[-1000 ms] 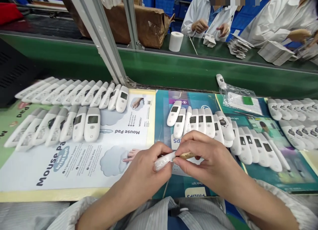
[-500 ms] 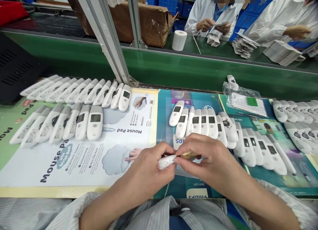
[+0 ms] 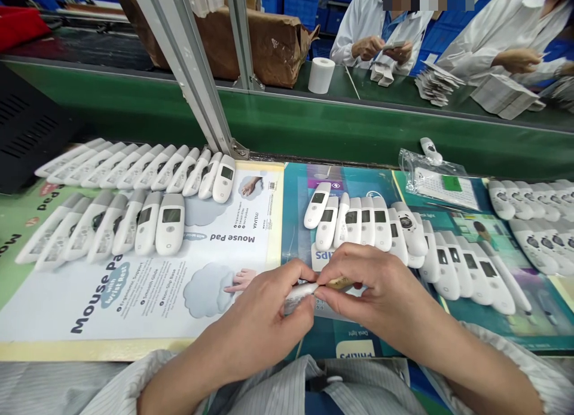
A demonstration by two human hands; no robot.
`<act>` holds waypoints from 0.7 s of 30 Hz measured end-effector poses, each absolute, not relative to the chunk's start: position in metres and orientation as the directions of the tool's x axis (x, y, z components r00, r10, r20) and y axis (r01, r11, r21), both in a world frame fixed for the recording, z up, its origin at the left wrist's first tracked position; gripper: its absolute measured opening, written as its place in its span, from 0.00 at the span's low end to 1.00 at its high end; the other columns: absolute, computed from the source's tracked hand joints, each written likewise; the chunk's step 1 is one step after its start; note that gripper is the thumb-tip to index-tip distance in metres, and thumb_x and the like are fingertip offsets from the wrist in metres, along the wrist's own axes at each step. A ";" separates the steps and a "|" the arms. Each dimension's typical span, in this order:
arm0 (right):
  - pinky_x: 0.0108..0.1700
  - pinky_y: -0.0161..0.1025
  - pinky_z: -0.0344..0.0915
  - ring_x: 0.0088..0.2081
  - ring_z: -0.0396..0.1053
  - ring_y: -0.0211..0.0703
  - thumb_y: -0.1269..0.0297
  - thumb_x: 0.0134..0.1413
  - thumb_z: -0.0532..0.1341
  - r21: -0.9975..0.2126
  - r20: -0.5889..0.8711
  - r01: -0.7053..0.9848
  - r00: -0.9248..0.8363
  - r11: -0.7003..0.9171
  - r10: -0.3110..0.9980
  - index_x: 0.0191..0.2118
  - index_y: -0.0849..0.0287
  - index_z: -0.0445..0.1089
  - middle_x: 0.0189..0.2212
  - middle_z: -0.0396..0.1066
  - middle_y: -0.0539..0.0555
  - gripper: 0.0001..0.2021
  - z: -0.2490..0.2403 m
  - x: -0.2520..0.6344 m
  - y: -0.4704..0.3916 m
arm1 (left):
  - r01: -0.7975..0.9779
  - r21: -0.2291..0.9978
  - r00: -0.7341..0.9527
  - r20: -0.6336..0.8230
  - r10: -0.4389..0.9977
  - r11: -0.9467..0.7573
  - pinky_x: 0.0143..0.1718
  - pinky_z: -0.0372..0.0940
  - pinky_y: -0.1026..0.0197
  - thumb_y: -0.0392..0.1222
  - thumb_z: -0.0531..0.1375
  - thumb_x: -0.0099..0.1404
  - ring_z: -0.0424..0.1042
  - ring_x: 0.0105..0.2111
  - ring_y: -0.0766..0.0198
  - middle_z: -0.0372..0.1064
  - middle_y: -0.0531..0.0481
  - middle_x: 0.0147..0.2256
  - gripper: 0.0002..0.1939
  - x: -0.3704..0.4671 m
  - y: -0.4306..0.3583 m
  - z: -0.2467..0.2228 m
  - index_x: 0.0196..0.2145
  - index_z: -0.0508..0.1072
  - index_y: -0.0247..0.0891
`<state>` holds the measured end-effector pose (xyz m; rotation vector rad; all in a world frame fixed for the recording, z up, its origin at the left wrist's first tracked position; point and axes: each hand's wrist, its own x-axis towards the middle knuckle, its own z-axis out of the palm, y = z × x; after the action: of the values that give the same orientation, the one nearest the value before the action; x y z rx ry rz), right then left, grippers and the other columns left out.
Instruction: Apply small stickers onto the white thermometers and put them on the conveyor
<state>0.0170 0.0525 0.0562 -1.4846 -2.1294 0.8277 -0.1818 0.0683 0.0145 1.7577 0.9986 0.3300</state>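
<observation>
Near the front middle of the table, my left hand (image 3: 273, 310) is closed round a white device (image 3: 299, 292), mostly covered by the fingers. My right hand (image 3: 370, 283) pinches a tan piece (image 3: 339, 283) against the device's right end; what the piece is I cannot make out. The fingertips of both hands meet there. Just beyond my hands stands a row of white devices with small dark screens (image 3: 352, 220). Left of them, more white and grey devices (image 3: 170, 223) lie in two slanted rows on a printed mouse pad sheet (image 3: 156, 301).
A clear plastic bag (image 3: 443, 185) with a small white device (image 3: 430, 150) lies behind. More devices (image 3: 540, 241) are at the right. A metal post (image 3: 188, 68) rises at the green ledge (image 3: 314, 125). Beyond, two people in white coats handle papers (image 3: 437, 83).
The device in my left hand has turned slightly, so its printed face shows less. The small white device by the bag has tilted. Across the ledge, the right person's hands have shifted left.
</observation>
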 end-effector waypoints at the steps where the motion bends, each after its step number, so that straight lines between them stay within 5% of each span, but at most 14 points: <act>1: 0.26 0.31 0.58 0.31 0.70 0.38 0.73 0.59 0.63 -0.659 0.012 0.701 -0.354 0.274 0.935 0.33 0.55 0.78 0.29 0.73 0.52 0.08 0.055 0.017 0.052 | 0.450 0.884 0.625 -0.213 0.751 -0.123 0.31 0.55 0.61 0.45 0.51 0.71 0.60 0.25 0.65 0.68 0.58 0.32 0.09 -0.182 0.069 0.014 0.44 0.68 0.46; 8: 0.37 0.40 0.62 0.33 0.71 0.42 0.66 0.67 0.60 -0.378 0.180 0.760 -0.500 0.529 0.847 0.40 0.55 0.76 0.32 0.74 0.53 0.06 0.060 0.026 0.047 | 0.378 0.926 0.625 -0.241 0.742 -0.018 0.31 0.56 0.60 0.47 0.51 0.72 0.63 0.30 0.63 0.71 0.53 0.38 0.10 -0.184 0.069 0.009 0.46 0.68 0.45; 11: 0.36 0.41 0.63 0.34 0.71 0.43 0.63 0.67 0.60 -0.272 0.309 0.822 -0.419 0.501 0.854 0.44 0.53 0.74 0.34 0.74 0.54 0.05 0.071 0.039 0.046 | 0.271 0.959 0.609 -0.234 0.758 0.078 0.31 0.57 0.61 0.47 0.53 0.70 0.67 0.33 0.60 0.71 0.51 0.38 0.10 -0.185 0.073 0.010 0.43 0.70 0.42; 13: 0.32 0.39 0.64 0.33 0.70 0.43 0.60 0.64 0.63 -0.328 0.344 0.827 -0.346 0.457 0.873 0.48 0.51 0.72 0.36 0.73 0.54 0.09 0.073 0.046 0.048 | 0.174 0.973 0.596 -0.229 0.769 0.154 0.33 0.59 0.60 0.47 0.55 0.68 0.68 0.36 0.59 0.72 0.49 0.37 0.10 -0.185 0.077 0.012 0.39 0.71 0.40; 16: 0.30 0.37 0.67 0.35 0.71 0.43 0.61 0.59 0.67 -0.524 0.200 0.728 -0.399 0.442 0.895 0.54 0.48 0.71 0.42 0.73 0.55 0.17 0.067 0.046 0.055 | 0.046 0.973 0.571 -0.212 0.793 0.227 0.34 0.59 0.61 0.45 0.58 0.64 0.67 0.34 0.60 0.71 0.50 0.34 0.08 -0.185 0.084 0.016 0.36 0.72 0.38; 21: 0.37 0.35 0.69 0.39 0.74 0.41 0.73 0.59 0.64 -0.671 0.067 0.613 -0.511 0.418 0.857 0.45 0.50 0.77 0.38 0.75 0.53 0.11 0.065 0.032 0.092 | -0.143 0.954 0.521 -0.153 0.840 0.263 0.35 0.62 0.62 0.44 0.61 0.62 0.68 0.32 0.64 0.70 0.52 0.31 0.07 -0.188 0.097 0.021 0.36 0.73 0.38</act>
<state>0.0317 0.0915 0.0648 -1.2545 -2.2767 0.8298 -0.1878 0.0971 0.0205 1.1081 0.7717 0.7621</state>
